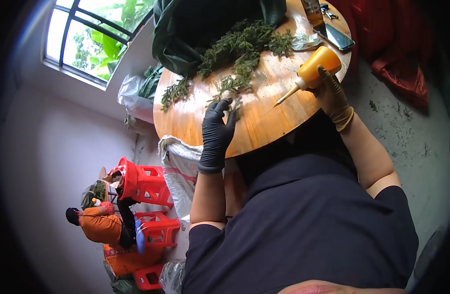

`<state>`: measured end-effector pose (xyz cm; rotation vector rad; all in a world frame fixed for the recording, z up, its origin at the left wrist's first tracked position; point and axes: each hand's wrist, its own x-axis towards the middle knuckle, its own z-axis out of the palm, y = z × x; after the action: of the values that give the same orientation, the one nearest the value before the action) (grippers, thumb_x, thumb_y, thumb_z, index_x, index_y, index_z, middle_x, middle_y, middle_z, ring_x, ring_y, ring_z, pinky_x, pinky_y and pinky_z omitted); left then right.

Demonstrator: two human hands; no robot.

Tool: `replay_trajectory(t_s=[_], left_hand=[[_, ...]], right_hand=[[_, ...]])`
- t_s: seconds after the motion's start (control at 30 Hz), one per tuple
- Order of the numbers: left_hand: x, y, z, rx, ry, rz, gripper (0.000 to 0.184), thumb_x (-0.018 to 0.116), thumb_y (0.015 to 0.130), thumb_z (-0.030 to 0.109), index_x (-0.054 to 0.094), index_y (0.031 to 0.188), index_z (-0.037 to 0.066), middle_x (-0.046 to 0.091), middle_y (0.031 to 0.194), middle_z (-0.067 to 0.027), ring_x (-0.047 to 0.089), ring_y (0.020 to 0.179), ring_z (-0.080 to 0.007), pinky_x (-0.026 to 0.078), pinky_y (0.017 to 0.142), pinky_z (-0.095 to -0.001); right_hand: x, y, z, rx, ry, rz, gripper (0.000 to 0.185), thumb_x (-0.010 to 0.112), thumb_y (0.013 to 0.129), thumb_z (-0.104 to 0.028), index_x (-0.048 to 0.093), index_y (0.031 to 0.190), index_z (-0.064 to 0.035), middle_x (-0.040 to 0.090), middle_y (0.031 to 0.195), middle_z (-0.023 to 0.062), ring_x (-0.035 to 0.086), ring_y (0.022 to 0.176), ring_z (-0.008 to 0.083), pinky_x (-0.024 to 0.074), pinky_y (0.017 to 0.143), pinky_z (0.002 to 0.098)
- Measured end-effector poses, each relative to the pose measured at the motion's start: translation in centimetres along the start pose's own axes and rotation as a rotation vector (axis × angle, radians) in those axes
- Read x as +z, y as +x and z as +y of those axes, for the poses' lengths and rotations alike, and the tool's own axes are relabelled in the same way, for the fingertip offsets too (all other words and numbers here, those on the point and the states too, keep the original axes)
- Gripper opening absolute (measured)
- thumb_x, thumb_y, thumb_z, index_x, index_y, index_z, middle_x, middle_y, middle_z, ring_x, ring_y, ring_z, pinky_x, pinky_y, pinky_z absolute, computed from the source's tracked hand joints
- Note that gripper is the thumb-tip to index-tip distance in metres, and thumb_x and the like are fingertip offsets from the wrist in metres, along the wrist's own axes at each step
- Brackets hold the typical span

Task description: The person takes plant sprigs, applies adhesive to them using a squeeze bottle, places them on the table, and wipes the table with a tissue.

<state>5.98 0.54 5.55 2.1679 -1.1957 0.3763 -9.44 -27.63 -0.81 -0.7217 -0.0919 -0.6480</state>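
My left hand (218,130), in a black glove, is over the near part of a round wooden table (264,117). Its fingertips are pinched at the end of a green sprig (234,83). My right hand (333,95), in a brownish glove, is wrapped round a yellow squeeze bottle (319,66), tilted so its long thin nozzle points down and left towards the tabletop. More green sprigs (242,41) lie in a pile beyond my hands, beside a dark green bag (178,44). A small separate sprig (176,93) rests near the left edge.
A phone (334,36) and a crumpled clear plastic piece (306,41) lie at the table's far right. White sacks (178,171) hang at the left edge. Red stools (149,183) and a seated person in orange (101,224) are at the lower left.
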Motion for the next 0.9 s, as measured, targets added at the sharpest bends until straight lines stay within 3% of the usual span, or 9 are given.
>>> replay_trajectory(t_s=[0.07, 0.2, 0.33, 0.4, 0.47, 0.53, 0.6, 0.63, 0.9], left_hand=[[-0.4, -0.1, -1.2, 0.059, 0.237, 0.149, 0.035, 0.066, 0.084, 0.000, 0.066, 0.119, 0.003, 0.064, 0.111, -0.0161, 0.062, 0.106, -0.0309, 0.047, 0.096, -0.0389], [0.3, -0.7, -5.3, -0.099, 0.151, -0.024, 0.042, 0.064, 0.087, 0.008, 0.060, 0.129, 0.006, 0.063, 0.123, -0.0209, 0.061, 0.107, -0.0342, 0.048, 0.095, -0.0430], [1.2, -2.2, -2.7, -0.435, -0.460, -0.204, 0.041, 0.062, 0.096, 0.006, 0.055, 0.137, 0.003, 0.067, 0.111, -0.0069, 0.061, 0.097, -0.0129, 0.051, 0.087, -0.0279], [0.8, -2.9, -0.3, -0.504, -0.585, -0.228, 0.041, 0.060, 0.097, 0.004, 0.053, 0.138, 0.003, 0.067, 0.109, -0.0064, 0.061, 0.094, -0.0109, 0.051, 0.085, -0.0268], [0.9, -3.6, 0.6, -0.508, -0.516, -0.140, 0.043, 0.059, 0.097, 0.002, 0.052, 0.139, 0.003, 0.067, 0.106, -0.0050, 0.061, 0.092, -0.0093, 0.051, 0.084, -0.0248], [1.0, -3.5, 1.0, -0.469, -0.395, -0.086, 0.048, 0.062, 0.091, -0.001, 0.053, 0.138, 0.005, 0.067, 0.112, -0.0098, 0.063, 0.100, -0.0184, 0.050, 0.092, -0.0307], [0.9, -2.7, 1.6, 0.120, 0.240, 0.109, 0.050, 0.068, 0.084, 0.003, 0.058, 0.132, 0.007, 0.064, 0.115, -0.0153, 0.062, 0.108, -0.0308, 0.049, 0.094, -0.0394], [1.2, -2.5, 1.3, 0.089, 0.143, 0.088, 0.051, 0.072, 0.077, 0.004, 0.061, 0.126, 0.007, 0.059, 0.125, -0.0198, 0.055, 0.119, -0.0393, 0.044, 0.103, -0.0454], [3.8, -4.0, 3.0, -0.085, -0.054, -0.049, 0.041, 0.080, 0.076, 0.012, 0.068, 0.114, 0.007, 0.062, 0.099, -0.0152, 0.062, 0.093, -0.0322, 0.050, 0.085, -0.0408]], right_hand=[[0.0, 0.0, 0.1, 0.001, -0.001, 0.001, 0.062, 0.076, 0.088, -0.039, 0.046, 0.134, -0.0105, 0.058, 0.116, 0.0072, 0.061, 0.110, 0.0204, 0.0550, 0.091, 0.0424], [0.0, 0.0, 0.4, -0.022, -0.018, 0.025, 0.059, 0.071, 0.091, -0.040, 0.047, 0.133, -0.0075, 0.062, 0.118, 0.0116, 0.062, 0.111, 0.0236, 0.0523, 0.093, 0.0406], [-0.2, 0.1, 0.2, -0.006, 0.003, 0.013, 0.060, 0.075, 0.089, -0.038, 0.047, 0.133, -0.0109, 0.058, 0.117, 0.0075, 0.060, 0.111, 0.0213, 0.0545, 0.093, 0.0435], [-0.2, 0.1, 0.2, -0.006, 0.003, 0.014, 0.059, 0.075, 0.089, -0.038, 0.047, 0.133, -0.0107, 0.059, 0.117, 0.0075, 0.061, 0.111, 0.0213, 0.0546, 0.093, 0.0433], [-0.3, 0.1, 0.3, -0.005, 0.001, 0.010, 0.059, 0.075, 0.089, -0.038, 0.047, 0.132, -0.0104, 0.059, 0.116, 0.0075, 0.061, 0.111, 0.0213, 0.0546, 0.093, 0.0432], [-0.5, 0.3, 0.3, -0.002, -0.005, 0.000, 0.059, 0.075, 0.089, -0.038, 0.047, 0.132, -0.0101, 0.059, 0.116, 0.0075, 0.061, 0.111, 0.0213, 0.0547, 0.092, 0.0430], [-0.3, 0.2, 0.3, -0.001, -0.004, -0.002, 0.059, 0.075, 0.089, -0.039, 0.047, 0.132, -0.0100, 0.060, 0.116, 0.0075, 0.061, 0.110, 0.0213, 0.0547, 0.092, 0.0430], [-0.3, 0.2, 0.2, -0.006, -0.005, 0.002, 0.059, 0.075, 0.089, -0.039, 0.048, 0.132, -0.0100, 0.060, 0.116, 0.0075, 0.062, 0.110, 0.0213, 0.0548, 0.092, 0.0430], [-0.3, 0.1, 0.0, 0.015, 0.031, 0.005, 0.061, 0.076, 0.088, -0.039, 0.047, 0.133, -0.0101, 0.060, 0.116, 0.0077, 0.062, 0.110, 0.0219, 0.0547, 0.093, 0.0439]])
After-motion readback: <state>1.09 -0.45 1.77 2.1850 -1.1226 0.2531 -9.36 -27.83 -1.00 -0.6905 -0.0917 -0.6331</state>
